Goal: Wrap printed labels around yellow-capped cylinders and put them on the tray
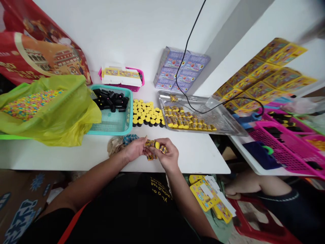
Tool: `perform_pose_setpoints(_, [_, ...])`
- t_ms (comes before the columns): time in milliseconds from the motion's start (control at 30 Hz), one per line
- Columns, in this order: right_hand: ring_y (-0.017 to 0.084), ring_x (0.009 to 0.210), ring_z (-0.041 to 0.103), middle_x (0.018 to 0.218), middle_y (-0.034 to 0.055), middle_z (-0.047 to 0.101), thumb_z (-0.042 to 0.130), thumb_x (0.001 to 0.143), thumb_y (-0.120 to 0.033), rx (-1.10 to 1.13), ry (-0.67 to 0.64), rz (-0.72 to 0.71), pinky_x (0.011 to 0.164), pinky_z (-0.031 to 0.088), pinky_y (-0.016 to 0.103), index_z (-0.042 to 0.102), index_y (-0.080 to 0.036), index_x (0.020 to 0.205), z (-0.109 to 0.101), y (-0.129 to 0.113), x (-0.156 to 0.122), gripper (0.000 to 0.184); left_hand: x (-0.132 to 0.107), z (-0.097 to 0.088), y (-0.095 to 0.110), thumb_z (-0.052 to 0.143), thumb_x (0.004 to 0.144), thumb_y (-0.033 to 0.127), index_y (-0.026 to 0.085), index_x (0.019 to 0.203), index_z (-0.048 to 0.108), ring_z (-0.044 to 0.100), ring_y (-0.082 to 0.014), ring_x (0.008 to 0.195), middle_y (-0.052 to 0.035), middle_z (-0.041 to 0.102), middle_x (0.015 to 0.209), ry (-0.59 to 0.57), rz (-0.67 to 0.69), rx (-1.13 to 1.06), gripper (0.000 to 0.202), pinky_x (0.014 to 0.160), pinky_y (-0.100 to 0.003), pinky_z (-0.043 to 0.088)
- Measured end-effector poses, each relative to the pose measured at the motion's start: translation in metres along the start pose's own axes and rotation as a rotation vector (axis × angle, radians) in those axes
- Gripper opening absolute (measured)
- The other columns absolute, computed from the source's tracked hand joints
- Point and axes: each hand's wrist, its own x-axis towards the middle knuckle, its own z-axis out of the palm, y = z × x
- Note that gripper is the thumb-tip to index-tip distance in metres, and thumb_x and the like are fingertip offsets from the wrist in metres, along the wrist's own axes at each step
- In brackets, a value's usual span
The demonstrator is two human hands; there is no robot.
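Observation:
Over the white table's front part, my left hand (135, 149) and my right hand (170, 155) meet around a small yellow-capped canister (151, 144) with a printed yellow wrap. Both sets of fingers are closed on it. A printed yellow piece, apparently a label (151, 157), hangs below the canister, and another patterned bit (163, 149) shows in my right hand; their exact shapes are partly hidden. Just behind my hands stand several rows of black canisters with yellow caps (146, 112). Wrapped canisters (185, 118) lie in rows on a metal tray (220, 118) to the right.
A teal basket (109, 123) of black tubes and a yellow-bag-lined bin of colourful candy (33, 105) stand left. A crumpled cloth (116, 144) lies beside my left wrist. Purple boxes (177, 69) and a hanging black cable (186, 44) are behind. Another person's arm (256, 183) is at right.

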Motion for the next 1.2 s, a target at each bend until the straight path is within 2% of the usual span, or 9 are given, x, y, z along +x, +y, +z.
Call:
perform_pose_setpoints(100, [0.021,0.08,0.062,0.089,0.0045,0.067,0.07,0.081,-0.026,-0.188,0.02,-0.215,0.073,0.054,0.038,0.064,-0.026,0.1,0.005,0.001,-0.002,0.02,0.003,-0.003,-0.002,0.071,0.075,0.055,0.01,0.08,0.067,0.062,-0.0152,0.061,-0.0084,0.068,0.069,0.028,-0.032,-0.023,0.046,0.061,-0.027,0.046])
perform_pose_setpoints(200, [0.024,0.089,0.063,0.099,0.0082,0.068,0.067,0.084,-0.025,-0.258,-0.044,-0.358,0.078,0.055,0.042,0.061,-0.026,0.114,0.01,0.002,-0.003,0.03,0.004,-0.003,-0.001,0.079,0.071,0.044,0.011,0.072,0.064,0.06,-0.0137,0.059,-0.0047,0.065,0.065,0.111,0.039,-0.082,0.036,0.06,-0.026,0.045])
perform_pose_setpoints(300, [0.024,0.091,0.063,0.103,0.0093,0.065,0.066,0.086,-0.03,-0.19,-0.059,-0.278,0.076,0.056,0.04,0.057,-0.024,0.124,0.012,0.003,-0.004,0.039,0.004,-0.001,0.003,0.084,0.064,0.031,0.012,0.073,0.064,0.061,-0.0139,0.061,-0.0041,0.067,0.069,0.208,0.104,-0.109,0.029,0.06,-0.026,0.045])
perform_pose_setpoints(400, [0.021,0.088,0.063,0.099,0.0072,0.065,0.061,0.091,-0.031,-0.143,-0.066,-0.192,0.074,0.056,0.037,0.06,-0.025,0.122,0.013,0.006,-0.005,0.032,0.003,0.0,0.006,0.086,0.062,0.025,0.012,0.076,0.066,0.062,-0.0139,0.065,-0.0045,0.068,0.074,0.247,0.091,-0.125,0.028,0.064,-0.026,0.047])
perform_pose_setpoints(633, [0.022,0.088,0.06,0.095,0.0078,0.066,0.061,0.09,-0.027,-0.361,-0.028,-0.312,0.077,0.054,0.038,0.064,-0.027,0.119,0.018,0.014,-0.009,0.029,0.004,0.0,0.006,0.078,0.072,0.026,0.011,0.076,0.068,0.061,-0.0129,0.065,-0.0048,0.066,0.072,0.262,0.017,-0.179,0.019,0.062,-0.025,0.047])
perform_pose_setpoints(767, [0.022,0.088,0.06,0.096,0.008,0.067,0.061,0.091,-0.026,-0.376,-0.052,-0.332,0.078,0.054,0.039,0.063,-0.028,0.121,0.021,0.014,-0.01,0.031,0.005,0.001,0.005,0.076,0.076,0.031,0.012,0.077,0.069,0.061,-0.0126,0.063,-0.0049,0.067,0.071,0.28,0.036,-0.16,0.021,0.06,-0.024,0.047])
perform_pose_setpoints(933, [0.022,0.084,0.06,0.092,0.008,0.066,0.058,0.092,-0.026,-0.277,-0.007,-0.288,0.075,0.054,0.038,0.06,-0.025,0.127,0.022,0.017,-0.011,0.035,0.002,0.001,0.002,0.078,0.075,0.033,0.012,0.084,0.071,0.064,-0.0143,0.066,-0.0065,0.069,0.075,0.242,0.036,-0.104,0.025,0.064,-0.026,0.051])
perform_pose_setpoints(1200, [0.021,0.078,0.059,0.084,0.0058,0.068,0.06,0.09,-0.02,-0.407,-0.014,-0.424,0.075,0.052,0.038,0.066,-0.027,0.116,0.019,0.026,-0.013,0.028,0.003,0.001,-0.003,0.082,0.068,0.045,0.01,0.077,0.069,0.062,-0.0146,0.063,-0.0072,0.068,0.071,0.224,0.046,-0.039,0.038,0.062,-0.026,0.049])
